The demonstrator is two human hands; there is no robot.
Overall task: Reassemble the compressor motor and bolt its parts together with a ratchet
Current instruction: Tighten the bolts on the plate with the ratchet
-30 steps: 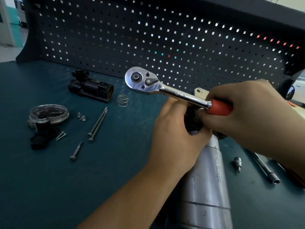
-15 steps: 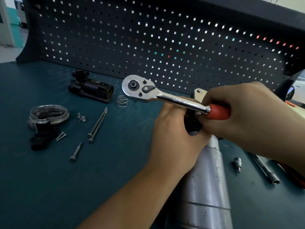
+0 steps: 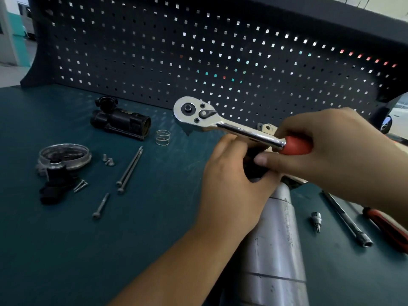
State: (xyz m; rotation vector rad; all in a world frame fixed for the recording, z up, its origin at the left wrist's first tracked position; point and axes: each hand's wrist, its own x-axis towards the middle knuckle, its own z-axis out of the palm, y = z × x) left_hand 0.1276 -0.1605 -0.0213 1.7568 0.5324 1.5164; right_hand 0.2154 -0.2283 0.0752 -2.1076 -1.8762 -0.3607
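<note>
Right hand [image 3: 331, 151] is wrapped round the red grip of the ratchet [image 3: 220, 123], thumb along the underside. Left hand [image 3: 231, 184] is curled over the dark top end of the motor [image 3: 276, 239]; can't see what the fingers are on underneath.

Motor is the silver cylinder running from the bottom edge up to the hands, lower end out of shot.

Change over the last second is small. The ratchet head dipped a little and drifted, the handle barely moved, and the left hand hasn't shifted. The head is in the air over the bench [image 3: 66, 250], not on any fastener. No real swing, so I read this as fiddling or lining up, not tightening.

Can't tell whether anything is fitted on the drive. A socket bit [image 3: 315, 218] and an extension bar [image 3: 346, 219] are lying on the bench right of the motor.

Not much is bolted yet, by the look of it. Loose on the left:
- two long bolts [image 3: 130, 168]
- a shorter bolt [image 3: 101, 206]
- small screws [image 3: 108, 161]
- spring [image 3: 163, 137]
- round end cover [image 3: 64, 154]
- black pump body [image 3: 120, 121]

My guess is the ratchet needs a socket and a bolt in place before it does anything useful.
</note>
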